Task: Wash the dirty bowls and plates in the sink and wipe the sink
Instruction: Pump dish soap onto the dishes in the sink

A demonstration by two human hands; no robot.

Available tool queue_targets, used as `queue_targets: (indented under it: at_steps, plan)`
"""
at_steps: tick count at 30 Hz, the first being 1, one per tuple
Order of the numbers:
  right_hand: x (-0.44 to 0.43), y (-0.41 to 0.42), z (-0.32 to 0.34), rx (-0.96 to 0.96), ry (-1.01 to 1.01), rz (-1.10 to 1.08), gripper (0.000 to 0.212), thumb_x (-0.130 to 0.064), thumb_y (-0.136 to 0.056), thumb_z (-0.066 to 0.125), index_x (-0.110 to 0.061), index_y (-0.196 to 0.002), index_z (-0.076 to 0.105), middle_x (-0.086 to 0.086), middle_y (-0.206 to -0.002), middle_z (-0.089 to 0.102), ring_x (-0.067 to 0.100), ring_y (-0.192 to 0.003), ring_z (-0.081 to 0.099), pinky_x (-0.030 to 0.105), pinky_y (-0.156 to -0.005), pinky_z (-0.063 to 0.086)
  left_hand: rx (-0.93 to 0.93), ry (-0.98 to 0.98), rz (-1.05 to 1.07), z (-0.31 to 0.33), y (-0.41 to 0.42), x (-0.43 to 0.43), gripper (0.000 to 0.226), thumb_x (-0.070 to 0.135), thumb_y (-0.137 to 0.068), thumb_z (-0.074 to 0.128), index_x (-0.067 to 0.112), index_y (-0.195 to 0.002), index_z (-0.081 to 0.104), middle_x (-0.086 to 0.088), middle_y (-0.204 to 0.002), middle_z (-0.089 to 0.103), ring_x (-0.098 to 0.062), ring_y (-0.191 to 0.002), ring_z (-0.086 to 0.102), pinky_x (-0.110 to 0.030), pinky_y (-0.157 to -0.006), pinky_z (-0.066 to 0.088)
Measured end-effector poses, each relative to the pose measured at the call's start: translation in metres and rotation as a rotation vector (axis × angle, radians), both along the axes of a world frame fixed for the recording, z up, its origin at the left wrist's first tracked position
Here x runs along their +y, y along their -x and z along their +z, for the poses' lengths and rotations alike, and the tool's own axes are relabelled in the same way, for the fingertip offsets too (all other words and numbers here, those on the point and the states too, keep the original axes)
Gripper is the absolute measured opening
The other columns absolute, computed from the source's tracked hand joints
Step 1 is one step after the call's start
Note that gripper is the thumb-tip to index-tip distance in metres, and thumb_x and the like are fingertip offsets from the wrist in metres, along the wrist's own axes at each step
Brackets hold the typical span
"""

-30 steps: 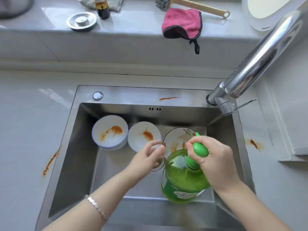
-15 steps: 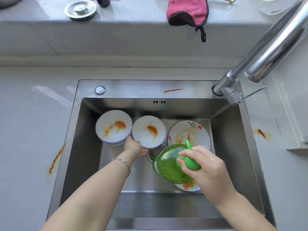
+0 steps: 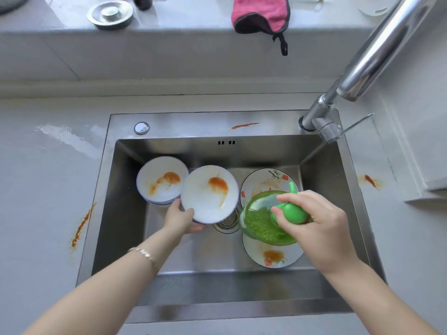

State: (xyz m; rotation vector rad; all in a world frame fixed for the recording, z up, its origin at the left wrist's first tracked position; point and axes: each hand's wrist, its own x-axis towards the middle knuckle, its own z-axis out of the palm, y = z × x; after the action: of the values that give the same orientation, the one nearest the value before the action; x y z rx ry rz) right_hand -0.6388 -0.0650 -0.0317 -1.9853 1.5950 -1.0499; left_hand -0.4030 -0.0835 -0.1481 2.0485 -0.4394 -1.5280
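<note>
Left hand [image 3: 180, 217] pinches near rim of stained bowl [image 3: 210, 193], frame centre, tilted in sink [image 3: 121, 201], beside 2nd bowl [image 3: 162, 180].
Right hand [image 3: 316, 221] curled round pump of green soap bottle [image 3: 262, 221], tipped over 2 plates [image 3: 263, 180], centre right.
Risks: thin rim pinch slips, bowl drops; tipped bottle overpours or knocks plates.

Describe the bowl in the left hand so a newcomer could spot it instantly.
Look into the steel sink set in the grey counter. Of the three dishes along its back wall, take the middle bowl. Unlike the left bowl, the left hand grips its near rim; unlike the floral plate on the right, it is plain white.
</note>
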Motion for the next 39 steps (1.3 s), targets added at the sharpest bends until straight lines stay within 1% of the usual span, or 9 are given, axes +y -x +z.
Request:
queue_targets:
  at_steps: [4, 10, 15, 19, 22, 25, 28, 32, 39]
  plan:
    - [-0.005, -0.001, 0.004, -0.015, 0.001, -0.013, 0.016, -0.011, -0.069, 0.073, -0.006, -0.084, 0.073, -0.004, -0.074, 0.058, 0.006, -0.072, 0.052, 0.001, -0.074, 0.038, -0.156, -0.079, -0.316, 0.009, -0.036, 0.038, 0.048, -0.006, -0.083, 0.033, 0.019, -0.123, 0.041, -0.019, -0.079, 0.064, -0.034, -0.055, 0.066, -0.035, -0.046, 0.057]
    - [-0.010, -0.011, 0.001, 0.038, 0.030, -0.013, 0.017, -0.011, -0.070, 0.074, -0.006, -0.086, 0.073, -0.008, -0.078, 0.057, 0.002, -0.076, 0.051, 0.003, -0.075, 0.039, -0.178, -0.241, -0.685, -0.025, -0.038, 0.057, 0.058, -0.005, -0.079, 0.027, 0.015, -0.132, 0.040, -0.012, -0.067, 0.062, -0.028, -0.051, 0.064, -0.039, -0.053, 0.058]
    - [-0.013, -0.016, 0.001, 0.046, 0.035, -0.035, 0.017, -0.009, -0.070, 0.074, -0.006, -0.087, 0.073, -0.007, -0.078, 0.057, -0.001, -0.076, 0.049, -0.001, -0.077, 0.036, -0.108, -0.271, -0.765, -0.053, -0.025, 0.057, 0.057, -0.009, -0.083, 0.025, 0.014, -0.135, 0.035, -0.011, -0.066, 0.058, -0.024, -0.052, 0.059, -0.035, -0.046, 0.054]
    - [-0.009, -0.026, 0.000, 0.025, 0.001, -0.046, 0.018, -0.011, -0.070, 0.074, -0.007, -0.087, 0.073, -0.007, -0.078, 0.058, 0.000, -0.077, 0.050, 0.000, -0.076, 0.037, -0.039, -0.288, -0.704, -0.066, -0.014, 0.057, 0.049, -0.005, -0.092, 0.032, 0.016, -0.136, 0.035, -0.008, -0.071, 0.055, -0.030, -0.069, 0.059, -0.040, -0.060, 0.056]
    - [-0.007, -0.034, 0.001, 0.011, -0.012, -0.046, 0.018, -0.012, -0.070, 0.073, -0.009, -0.087, 0.073, -0.009, -0.077, 0.057, 0.001, -0.076, 0.050, 0.003, -0.073, 0.039, -0.049, -0.329, -0.727, -0.064, -0.015, 0.057, 0.043, 0.008, -0.097, 0.034, 0.017, -0.139, 0.034, -0.008, -0.070, 0.056, -0.021, -0.055, 0.060, -0.035, -0.057, 0.056]
    - [-0.006, -0.041, 0.003, 0.003, -0.009, -0.047, 0.018, -0.013, -0.070, 0.074, -0.009, -0.087, 0.073, -0.010, -0.076, 0.056, 0.001, -0.074, 0.050, 0.003, -0.072, 0.039, -0.121, -0.298, -0.571, -0.061, -0.029, 0.043, 0.045, 0.025, -0.097, 0.041, 0.016, -0.141, 0.034, -0.012, -0.093, 0.061, -0.024, -0.071, 0.059, -0.034, -0.068, 0.054]
    - [-0.006, -0.049, 0.004, 0.004, -0.011, -0.037, 0.019, -0.016, -0.070, 0.073, -0.010, -0.088, 0.073, -0.012, -0.075, 0.056, -0.003, -0.073, 0.050, 0.002, -0.071, 0.038, -0.177, -0.088, -0.133, -0.054, -0.054, 0.017, 0.063, 0.041, -0.090, 0.051, 0.012, -0.140, 0.026, -0.014, -0.125, 0.055, -0.033, -0.101, 0.061, -0.045, -0.089, 0.051]
    - [-0.006, -0.063, -0.002, -0.004, -0.008, -0.031, 0.019, -0.016, -0.069, 0.073, -0.010, -0.087, 0.074, -0.010, -0.074, 0.056, -0.017, -0.077, 0.049, 0.003, -0.070, 0.039, -0.072, -0.067, 0.262, -0.042, -0.083, -0.025, 0.040, 0.020, -0.096, 0.042, 0.008, -0.131, 0.025, -0.023, -0.111, 0.058, -0.034, -0.072, 0.065, -0.042, -0.060, 0.056]
    - [0.000, -0.078, -0.008, -0.028, -0.006, -0.049, 0.019, -0.014, -0.069, 0.073, -0.009, -0.087, 0.073, -0.010, -0.074, 0.056, -0.019, -0.081, 0.048, 0.005, -0.070, 0.041, -0.119, -0.104, 0.228, -0.051, -0.093, -0.039, 0.060, -0.003, -0.089, 0.018, 0.021, -0.144, 0.019, -0.025, -0.116, 0.059, -0.028, -0.051, 0.063, -0.029, -0.031, 0.048]
